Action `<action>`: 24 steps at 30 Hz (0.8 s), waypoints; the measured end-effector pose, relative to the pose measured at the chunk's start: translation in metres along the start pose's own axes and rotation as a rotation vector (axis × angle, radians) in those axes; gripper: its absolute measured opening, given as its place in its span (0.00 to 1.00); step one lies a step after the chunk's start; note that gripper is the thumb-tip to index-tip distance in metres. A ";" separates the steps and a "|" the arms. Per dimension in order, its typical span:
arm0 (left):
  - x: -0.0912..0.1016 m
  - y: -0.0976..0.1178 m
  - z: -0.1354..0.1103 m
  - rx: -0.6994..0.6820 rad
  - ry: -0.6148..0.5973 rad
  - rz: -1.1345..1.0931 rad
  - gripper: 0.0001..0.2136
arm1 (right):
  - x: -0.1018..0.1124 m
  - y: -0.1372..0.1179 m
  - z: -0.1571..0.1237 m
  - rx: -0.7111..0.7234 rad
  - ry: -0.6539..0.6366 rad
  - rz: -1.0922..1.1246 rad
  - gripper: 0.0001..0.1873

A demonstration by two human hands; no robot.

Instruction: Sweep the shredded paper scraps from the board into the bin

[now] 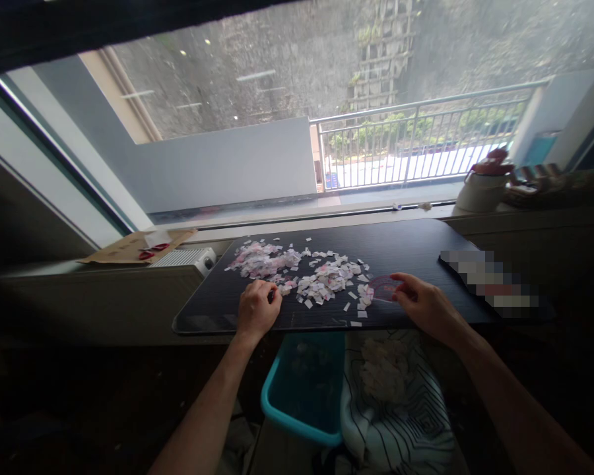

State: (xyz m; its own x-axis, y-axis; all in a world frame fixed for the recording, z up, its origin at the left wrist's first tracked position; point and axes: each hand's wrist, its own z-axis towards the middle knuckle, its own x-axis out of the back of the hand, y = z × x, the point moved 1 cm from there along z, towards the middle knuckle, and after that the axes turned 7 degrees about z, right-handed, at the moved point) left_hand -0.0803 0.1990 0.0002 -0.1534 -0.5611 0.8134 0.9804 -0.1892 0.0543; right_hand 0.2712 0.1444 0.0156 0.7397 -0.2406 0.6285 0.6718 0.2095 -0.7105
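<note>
A heap of small white and pink paper scraps (307,270) is spread across a dark tabletop (406,247) under a window. My left hand (257,309) rests at the near left edge of the heap, its fingers curled in a pinch on something I cannot make out. At the heap's right edge, my right hand (426,305) holds a small pinkish see-through card or lid (383,287) between thumb and fingers.
A teal plastic bin (301,389) stands below the table's front edge, beside patterned cloth (400,402) with scraps lying on it. A white pot with red flowers (482,185) sits on the sill at right. Brown cardboard (138,247) lies at left.
</note>
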 end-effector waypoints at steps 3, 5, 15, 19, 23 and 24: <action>-0.001 0.000 0.000 -0.001 0.005 0.002 0.08 | 0.010 0.012 0.009 -0.075 0.132 -0.107 0.22; -0.001 0.000 0.000 -0.002 0.009 0.001 0.08 | 0.018 0.023 0.016 -0.105 0.147 -0.166 0.22; -0.001 0.001 0.000 0.003 0.012 0.007 0.08 | 0.029 0.039 0.016 -0.099 0.146 -0.018 0.23; -0.001 0.001 0.000 0.002 0.011 0.008 0.09 | 0.016 0.022 0.016 -0.049 0.110 0.122 0.21; -0.001 0.001 0.000 0.001 0.011 0.004 0.09 | 0.008 0.015 0.014 -0.025 0.026 0.126 0.19; -0.001 0.001 0.000 0.001 0.011 0.003 0.09 | 0.008 0.015 0.013 -0.039 0.015 0.152 0.19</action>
State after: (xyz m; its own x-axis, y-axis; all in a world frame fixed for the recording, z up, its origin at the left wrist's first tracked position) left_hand -0.0791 0.1990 -0.0003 -0.1517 -0.5705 0.8072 0.9811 -0.1865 0.0526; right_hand 0.2877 0.1576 0.0146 0.8319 -0.2228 0.5082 0.5498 0.2076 -0.8091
